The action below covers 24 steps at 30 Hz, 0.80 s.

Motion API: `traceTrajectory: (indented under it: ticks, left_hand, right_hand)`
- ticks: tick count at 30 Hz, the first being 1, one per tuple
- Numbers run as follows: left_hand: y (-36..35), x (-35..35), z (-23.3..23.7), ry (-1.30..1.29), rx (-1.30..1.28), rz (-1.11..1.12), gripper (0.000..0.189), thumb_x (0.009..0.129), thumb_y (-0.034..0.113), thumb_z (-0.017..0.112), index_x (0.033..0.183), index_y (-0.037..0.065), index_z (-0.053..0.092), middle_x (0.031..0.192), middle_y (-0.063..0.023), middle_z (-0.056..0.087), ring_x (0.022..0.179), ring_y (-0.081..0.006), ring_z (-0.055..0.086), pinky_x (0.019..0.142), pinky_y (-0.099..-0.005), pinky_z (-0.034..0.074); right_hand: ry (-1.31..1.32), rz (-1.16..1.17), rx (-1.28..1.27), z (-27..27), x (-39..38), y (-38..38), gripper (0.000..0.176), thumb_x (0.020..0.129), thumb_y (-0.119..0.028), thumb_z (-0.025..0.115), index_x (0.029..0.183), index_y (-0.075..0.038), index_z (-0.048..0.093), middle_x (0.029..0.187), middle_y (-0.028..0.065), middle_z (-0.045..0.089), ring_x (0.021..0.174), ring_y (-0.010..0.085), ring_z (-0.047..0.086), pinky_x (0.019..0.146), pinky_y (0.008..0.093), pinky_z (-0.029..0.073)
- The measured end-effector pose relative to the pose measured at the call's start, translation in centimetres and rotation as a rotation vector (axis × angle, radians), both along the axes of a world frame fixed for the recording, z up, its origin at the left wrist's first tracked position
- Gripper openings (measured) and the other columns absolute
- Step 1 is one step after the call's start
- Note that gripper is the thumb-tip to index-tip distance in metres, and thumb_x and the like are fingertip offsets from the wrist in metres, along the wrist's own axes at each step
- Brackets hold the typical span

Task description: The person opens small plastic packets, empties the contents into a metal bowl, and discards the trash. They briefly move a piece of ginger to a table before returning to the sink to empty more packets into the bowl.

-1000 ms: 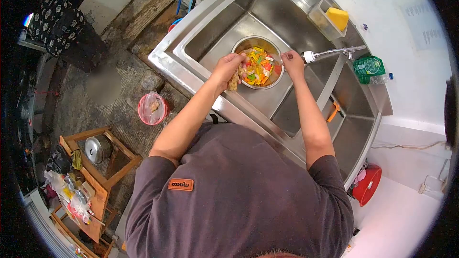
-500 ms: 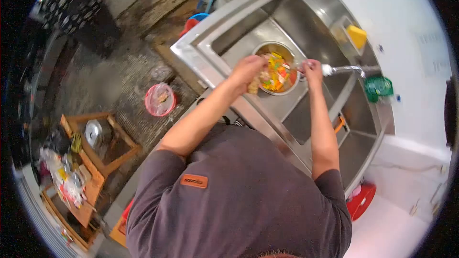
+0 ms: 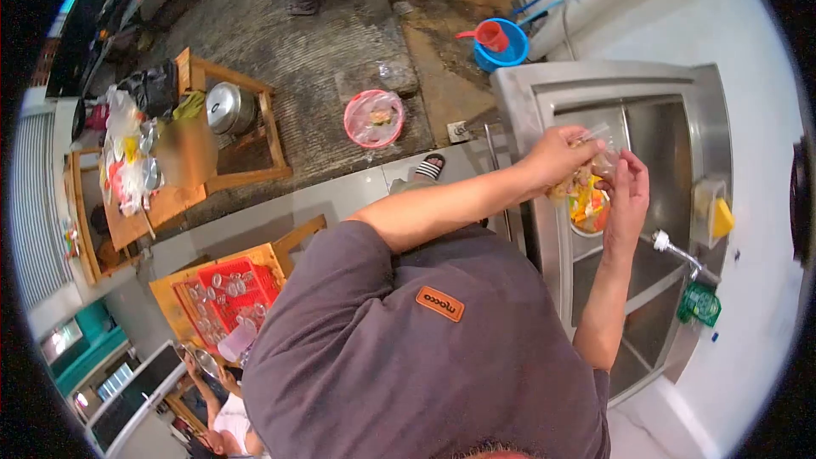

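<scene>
My left hand [image 3: 557, 157] is closed around a clear plastic bag [image 3: 602, 138] with pale food pieces inside. The fingers of my right hand [image 3: 627, 191] pinch the side of the same bag. Just beneath both hands, in the steel sink [image 3: 654, 140], stands a metal pot holding chopped vegetables [image 3: 586, 204] in yellow, orange and red. My hands and the bag cover much of the pot.
A tap [image 3: 671, 245] rises beside my right forearm. A yellow sponge [image 3: 722, 218] sits on the sink's rim. On the floor are a blue bucket [image 3: 510, 53] and a pink-rimmed bin [image 3: 349, 123]. Behind me, another person [image 3: 229, 416] handles a metal dish near a red crate [image 3: 242, 276].
My view has swung left, showing more floor and another person. My right hand has left the tap area and come to the bag, which is now raised over the pot.
</scene>
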State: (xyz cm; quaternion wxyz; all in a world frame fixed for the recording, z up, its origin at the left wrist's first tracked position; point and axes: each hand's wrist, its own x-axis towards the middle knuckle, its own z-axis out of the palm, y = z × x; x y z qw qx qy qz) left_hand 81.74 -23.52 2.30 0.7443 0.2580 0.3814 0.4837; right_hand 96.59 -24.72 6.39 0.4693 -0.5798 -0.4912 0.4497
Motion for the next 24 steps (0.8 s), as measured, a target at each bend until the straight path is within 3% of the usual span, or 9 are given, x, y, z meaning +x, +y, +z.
traceTrajectory:
  ticks: [1, 5, 6, 8, 11, 15, 21, 24]
  left_hand:
    - [-0.2, -2.3, -0.1, 0.003, -0.001, 0.019, 0.031, 0.092, 0.035, 0.067, 0.102, 0.005, 0.063, 0.078, -0.0021, 0.063, 0.059, -0.0092, 0.060, 0.047, -0.0249, 0.049]
    - [-1.6, -12.9, -2.5, 0.159, -0.092, 0.160, 0.033, 0.092, 0.039, 0.066, 0.104, 0.008, 0.062, 0.075, 0.0005, 0.059, 0.056, -0.0090, 0.059, 0.043, -0.0236, 0.046]
    - [-1.8, -15.4, -5.7, 0.246, -0.066, 0.235, 0.034, 0.092, 0.039, 0.065, 0.106, 0.009, 0.061, 0.076, 0.0003, 0.060, 0.056, -0.0083, 0.059, 0.042, -0.0232, 0.046]
    - [-2.5, -20.4, -10.9, 0.297, -0.251, 0.385, 0.028, 0.094, 0.037, 0.064, 0.102, 0.010, 0.062, 0.069, -0.0006, 0.059, 0.049, -0.0096, 0.056, 0.040, -0.0235, 0.044]
    - [-5.0, -28.2, -26.0, 0.123, -0.576, 0.514, 0.015, 0.089, 0.022, 0.062, 0.097, 0.009, 0.062, 0.070, -0.0053, 0.062, 0.051, -0.0185, 0.058, 0.040, -0.0344, 0.046]
    - [-8.1, -32.2, -33.8, 0.260, -0.783, 0.684, 0.017, 0.089, 0.021, 0.062, 0.099, 0.007, 0.061, 0.073, -0.0094, 0.062, 0.052, -0.0229, 0.059, 0.042, -0.0389, 0.046]
    - [-9.2, -34.4, -41.0, 0.494, -0.913, 0.817, 0.029, 0.086, 0.018, 0.069, 0.099, -0.006, 0.061, 0.073, -0.0152, 0.066, 0.051, -0.0254, 0.063, 0.041, -0.0398, 0.049]
    - [-9.0, -34.8, -39.4, 0.346, -0.935, 0.818, 0.033, 0.085, 0.015, 0.072, 0.105, -0.009, 0.061, 0.077, -0.0173, 0.067, 0.052, -0.0259, 0.064, 0.042, -0.0420, 0.049]
  right_hand:
    - [0.028, 0.029, -0.022, 0.5, -1.0, -0.1, 0.023, 0.100, -0.017, 0.056, 0.114, 0.001, 0.057, 0.099, 0.0099, 0.066, 0.085, 0.0131, 0.065, 0.074, 0.0249, 0.051]
    - [-0.075, 0.219, -0.028, 0.0, -1.5, -0.1, 0.022, 0.100, -0.017, 0.054, 0.112, 0.001, 0.059, 0.097, 0.0100, 0.067, 0.081, 0.0155, 0.067, 0.074, 0.0276, 0.052]
    - [-0.072, 0.227, -0.025, -0.4, -1.5, -0.1, 0.022, 0.100, -0.017, 0.054, 0.112, 0.001, 0.059, 0.097, 0.0100, 0.067, 0.081, 0.0155, 0.067, 0.074, 0.0276, 0.052]
    - [-0.038, 0.203, -0.090, -1.2, -1.9, -0.1, 0.020, 0.100, -0.016, 0.053, 0.111, 0.000, 0.059, 0.096, 0.0098, 0.067, 0.079, 0.0160, 0.067, 0.073, 0.0274, 0.052]
    - [-0.019, 0.176, -0.114, -2.6, -2.2, 0.3, 0.018, 0.100, -0.016, 0.054, 0.109, -0.001, 0.059, 0.093, 0.0083, 0.066, 0.077, 0.0155, 0.066, 0.071, 0.0268, 0.051]
    - [0.022, 0.145, -0.148, -2.9, -3.0, 1.3, 0.017, 0.100, -0.017, 0.055, 0.106, -0.002, 0.059, 0.091, 0.0066, 0.065, 0.075, 0.0141, 0.064, 0.071, 0.0283, 0.052]
    - [0.025, 0.159, -0.135, -2.4, -4.1, 2.0, 0.015, 0.100, -0.017, 0.055, 0.104, -0.003, 0.059, 0.090, 0.0067, 0.065, 0.073, 0.0143, 0.065, 0.066, 0.0253, 0.051]
    - [0.037, 0.162, -0.139, -1.7, -4.7, 2.4, 0.016, 0.100, -0.017, 0.055, 0.104, -0.003, 0.059, 0.089, 0.0064, 0.065, 0.072, 0.0137, 0.065, 0.065, 0.0245, 0.050]
